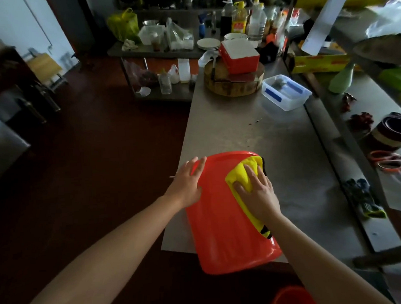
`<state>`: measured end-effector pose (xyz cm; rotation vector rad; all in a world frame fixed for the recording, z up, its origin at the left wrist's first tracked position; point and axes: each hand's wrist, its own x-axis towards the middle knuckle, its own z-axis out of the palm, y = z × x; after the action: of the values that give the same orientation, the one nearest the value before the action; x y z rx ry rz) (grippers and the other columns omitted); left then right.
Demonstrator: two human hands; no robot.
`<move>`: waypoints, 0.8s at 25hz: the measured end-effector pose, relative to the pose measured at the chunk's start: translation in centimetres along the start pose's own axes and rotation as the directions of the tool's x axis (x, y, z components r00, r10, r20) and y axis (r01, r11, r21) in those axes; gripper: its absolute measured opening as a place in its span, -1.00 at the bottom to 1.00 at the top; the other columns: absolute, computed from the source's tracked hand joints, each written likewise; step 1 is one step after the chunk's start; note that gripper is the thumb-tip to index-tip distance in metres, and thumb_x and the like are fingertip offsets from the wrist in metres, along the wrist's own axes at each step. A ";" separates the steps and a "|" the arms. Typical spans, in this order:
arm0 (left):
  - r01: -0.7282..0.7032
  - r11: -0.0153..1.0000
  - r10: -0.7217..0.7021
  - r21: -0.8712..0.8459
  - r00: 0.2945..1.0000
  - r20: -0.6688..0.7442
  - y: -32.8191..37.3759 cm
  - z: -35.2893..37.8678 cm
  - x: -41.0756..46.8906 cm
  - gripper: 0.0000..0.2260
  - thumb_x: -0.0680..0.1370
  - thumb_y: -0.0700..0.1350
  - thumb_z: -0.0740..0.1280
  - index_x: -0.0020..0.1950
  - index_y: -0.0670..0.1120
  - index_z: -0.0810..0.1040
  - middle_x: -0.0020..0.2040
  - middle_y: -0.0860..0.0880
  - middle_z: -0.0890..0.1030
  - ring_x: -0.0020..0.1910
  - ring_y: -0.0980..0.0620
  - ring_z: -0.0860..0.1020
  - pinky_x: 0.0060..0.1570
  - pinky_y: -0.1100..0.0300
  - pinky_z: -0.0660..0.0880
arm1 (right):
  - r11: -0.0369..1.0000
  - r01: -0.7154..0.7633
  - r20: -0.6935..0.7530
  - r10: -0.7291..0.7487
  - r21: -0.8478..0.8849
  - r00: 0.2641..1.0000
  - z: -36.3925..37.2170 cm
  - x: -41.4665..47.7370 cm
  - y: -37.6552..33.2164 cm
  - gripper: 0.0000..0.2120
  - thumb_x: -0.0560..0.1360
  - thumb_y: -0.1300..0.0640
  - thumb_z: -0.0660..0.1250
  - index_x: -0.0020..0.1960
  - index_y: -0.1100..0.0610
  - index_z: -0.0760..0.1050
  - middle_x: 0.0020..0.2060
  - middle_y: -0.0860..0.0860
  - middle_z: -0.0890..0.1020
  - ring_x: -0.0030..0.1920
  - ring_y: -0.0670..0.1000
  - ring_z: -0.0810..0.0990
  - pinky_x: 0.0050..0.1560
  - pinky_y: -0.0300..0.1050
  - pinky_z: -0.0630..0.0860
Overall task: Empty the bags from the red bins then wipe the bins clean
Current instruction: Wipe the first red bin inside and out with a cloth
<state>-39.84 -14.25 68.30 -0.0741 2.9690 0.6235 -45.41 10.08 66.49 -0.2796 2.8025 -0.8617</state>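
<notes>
I am wiping the red bin (223, 231), which is lying with a broad flat face up on the steel counter (275, 148) straight in front of me. Its long axis is running roughly from 6 o'clock to 12 o'clock, and its near end is overhanging the counter's front edge.

My right hand (258, 193) is pressing the yellow cloth (241, 170) flat against the bin's far right part, at about 1 o'clock on its face. The fingers are spread and straight, not bunching the cloth. My left hand (187, 182) is resting with fingers extended on the bin's 10 o'clock edge, steadying it and holding nothing.

Most of the bare red face is lying toward 6 o'clock, between my forearms. I am judging that the next stroke should run down the long axis toward me. The right hand is nearer that work, and the left is bracing against sliding off the edge.
</notes>
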 end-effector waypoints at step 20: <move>-0.036 0.996 0.028 -0.084 0.996 -0.085 -6.1 -2.3 -0.5 -0.65 0.65 0.29 0.06 0.40 0.35 0.40 0.04 0.14 0.55 0.11 0.06 0.58 0.19 0.15 0.47 | 0.704 0.450 0.119 -0.467 -0.550 0.876 6.3 -5.0 -7.9 -0.31 0.48 -0.46 0.09 0.56 -0.28 0.17 0.64 -0.02 0.03 0.61 0.31 -0.16 0.45 0.55 -0.09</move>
<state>-39.10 -20.69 68.02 -0.0611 3.0287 0.7700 -38.11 1.53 66.55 -1.1070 2.9898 -0.0508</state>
